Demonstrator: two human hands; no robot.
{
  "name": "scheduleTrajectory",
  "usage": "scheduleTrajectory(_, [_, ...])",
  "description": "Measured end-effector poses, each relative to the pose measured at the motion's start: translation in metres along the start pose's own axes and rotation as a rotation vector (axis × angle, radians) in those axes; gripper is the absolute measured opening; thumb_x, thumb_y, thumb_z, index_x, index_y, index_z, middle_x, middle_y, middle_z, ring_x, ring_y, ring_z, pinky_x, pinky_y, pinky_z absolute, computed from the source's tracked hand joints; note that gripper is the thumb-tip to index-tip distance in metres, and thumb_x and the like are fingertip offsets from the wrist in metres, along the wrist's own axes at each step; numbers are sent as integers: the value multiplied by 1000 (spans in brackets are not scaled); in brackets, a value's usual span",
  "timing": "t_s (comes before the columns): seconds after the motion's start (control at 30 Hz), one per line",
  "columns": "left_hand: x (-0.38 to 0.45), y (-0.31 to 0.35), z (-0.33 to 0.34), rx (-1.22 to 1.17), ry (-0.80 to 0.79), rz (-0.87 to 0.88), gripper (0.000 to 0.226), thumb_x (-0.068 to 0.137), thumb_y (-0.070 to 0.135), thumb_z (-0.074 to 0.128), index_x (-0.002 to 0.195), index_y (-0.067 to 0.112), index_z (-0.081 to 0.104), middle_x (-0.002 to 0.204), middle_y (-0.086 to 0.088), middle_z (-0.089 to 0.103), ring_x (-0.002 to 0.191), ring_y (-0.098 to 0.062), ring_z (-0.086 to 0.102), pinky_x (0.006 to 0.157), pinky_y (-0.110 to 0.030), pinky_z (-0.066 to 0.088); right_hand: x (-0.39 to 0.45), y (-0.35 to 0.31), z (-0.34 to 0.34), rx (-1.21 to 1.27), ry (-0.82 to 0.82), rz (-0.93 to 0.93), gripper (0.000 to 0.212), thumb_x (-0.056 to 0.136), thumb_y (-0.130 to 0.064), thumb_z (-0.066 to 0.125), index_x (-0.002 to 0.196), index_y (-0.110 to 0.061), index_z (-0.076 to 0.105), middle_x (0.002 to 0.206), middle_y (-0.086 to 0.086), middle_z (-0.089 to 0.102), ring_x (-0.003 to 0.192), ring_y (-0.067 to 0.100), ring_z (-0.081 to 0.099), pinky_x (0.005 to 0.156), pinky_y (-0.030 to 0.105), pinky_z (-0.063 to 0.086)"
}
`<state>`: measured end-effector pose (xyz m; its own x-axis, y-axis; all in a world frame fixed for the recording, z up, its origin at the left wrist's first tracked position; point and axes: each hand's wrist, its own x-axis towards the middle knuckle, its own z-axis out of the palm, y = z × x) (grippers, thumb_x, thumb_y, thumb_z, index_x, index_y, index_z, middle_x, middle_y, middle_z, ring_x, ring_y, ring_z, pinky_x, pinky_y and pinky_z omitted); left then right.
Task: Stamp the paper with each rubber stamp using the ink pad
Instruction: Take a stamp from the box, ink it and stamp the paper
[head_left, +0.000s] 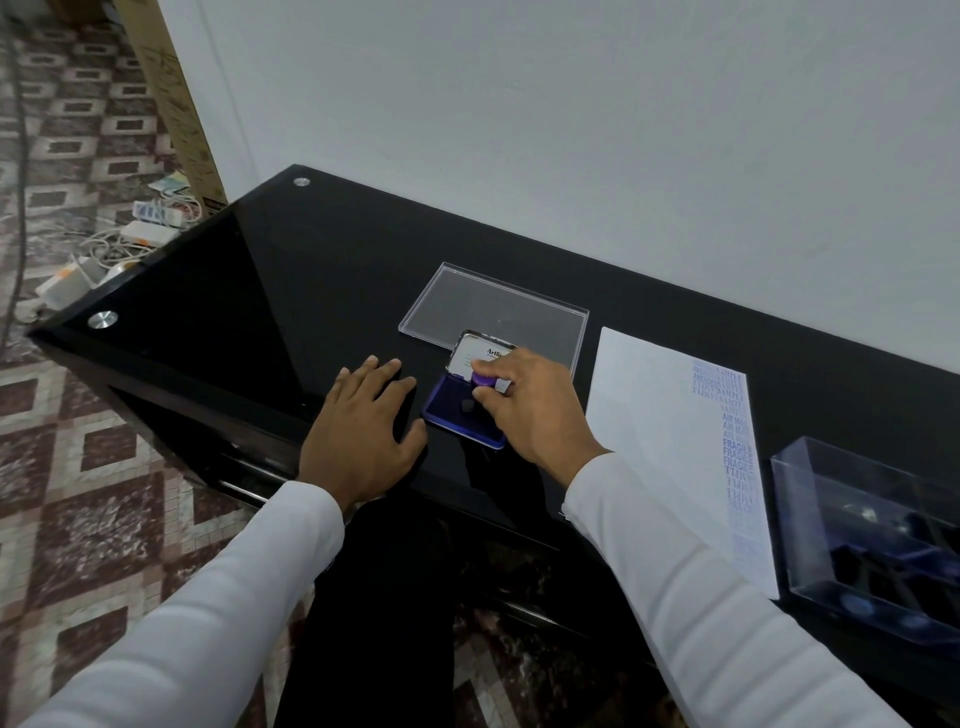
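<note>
Right now my right hand pinches a purple stamp, fingers curled round it, over the open ink pad. My fingers cover most of the stamp; can't tell if its face touches the ink. A small dark bit sits on the pad, too small to identify. The pad's lid stands up behind, its label half hidden by my hand. My left hand lies flat on the black table, fingers spread, just beside the pad. Behind the pad lies a flat clear lid. The paper is right of the pad, with blue prints down its right edge; some are too faint to read. A clear box at far right is cut off by the frame, its contents dark and unclear.
</note>
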<state>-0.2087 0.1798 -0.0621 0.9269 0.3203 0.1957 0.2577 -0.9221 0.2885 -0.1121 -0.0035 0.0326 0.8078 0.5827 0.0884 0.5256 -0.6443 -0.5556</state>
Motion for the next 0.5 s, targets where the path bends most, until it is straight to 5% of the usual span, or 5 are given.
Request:
scheduleTrajectory(0.23, [0,1,0,4,-5,-2,65,91,57,43,147,24,48,161,-2,36,153,-23,22,125,-45,9,-2,-1,-2,46,-7,5,31,85,-18,76,116,-17,72,120,2,67,99,19,64,94,36,55])
scheduleTrajectory(0.5, [0,2,-1,2,-12,-5,61,95,53,52,149,25,46,162,-2,34,153,-23,20,126,-47,11,-2,-2,-2,44,-1,20,36,90,-21,71,126,-19,67,128,3,64,116,19,60,102,33,49])
